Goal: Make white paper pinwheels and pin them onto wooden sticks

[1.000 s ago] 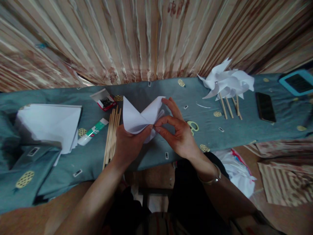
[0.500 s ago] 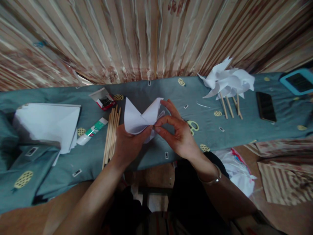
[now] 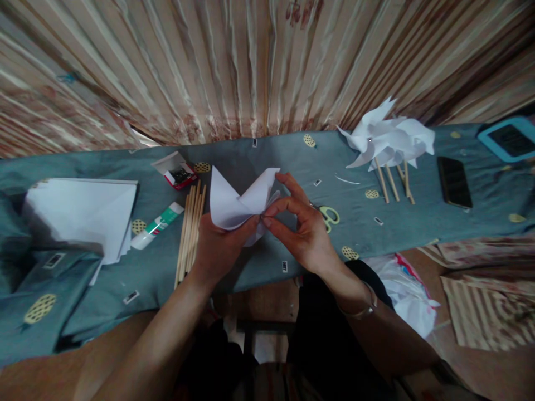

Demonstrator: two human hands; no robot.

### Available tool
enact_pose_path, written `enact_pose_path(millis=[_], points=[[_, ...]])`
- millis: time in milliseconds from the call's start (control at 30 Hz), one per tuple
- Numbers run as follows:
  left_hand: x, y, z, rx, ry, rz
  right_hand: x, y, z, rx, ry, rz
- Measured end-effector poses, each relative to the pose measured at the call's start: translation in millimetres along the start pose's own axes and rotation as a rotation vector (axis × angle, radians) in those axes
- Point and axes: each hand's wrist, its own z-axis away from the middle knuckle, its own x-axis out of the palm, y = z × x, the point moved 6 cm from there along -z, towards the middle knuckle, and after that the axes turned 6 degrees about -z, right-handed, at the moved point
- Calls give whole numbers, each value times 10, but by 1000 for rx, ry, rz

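Observation:
A white paper pinwheel [image 3: 240,203], its blades curled upward, is held over the table in front of me. My left hand [image 3: 221,248] grips it from below left, with the thumb along its folded lower edge. At that edge, near the left thumb tip, the thumb and index finger of my right hand [image 3: 303,228] pinch together. Something small and dark shows at these fingertips, too small to name. Another right finger reaches up to the tip of the right blade. Several wooden sticks [image 3: 191,228] lie just left of my left hand.
Left are a glue stick [image 3: 157,225], an open red box [image 3: 179,175] of small dark pieces and a stack of white paper [image 3: 83,214]. Green-handled scissors [image 3: 330,216] lie behind my right hand. Finished pinwheels [image 3: 388,136], a phone [image 3: 455,181] and a blue-framed device [image 3: 510,139] are right.
The pinwheel has tilted very slightly to the left. Both hands keep nearly the same grip and place.

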Motion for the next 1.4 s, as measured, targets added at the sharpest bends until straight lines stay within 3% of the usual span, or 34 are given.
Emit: enact_pose_path(millis=[233,733,967,1400], points=[[42,12,10,-79,1,107,-29,67,25,56,113,21],[47,-15,32,-138,-8,151,73,125,26,238,89,-440],[55,-24,28,-125,-22,170,64,135,60,327,100,-498],[34,47,45,-69,-12,54,64,145,69,341,122,-519]])
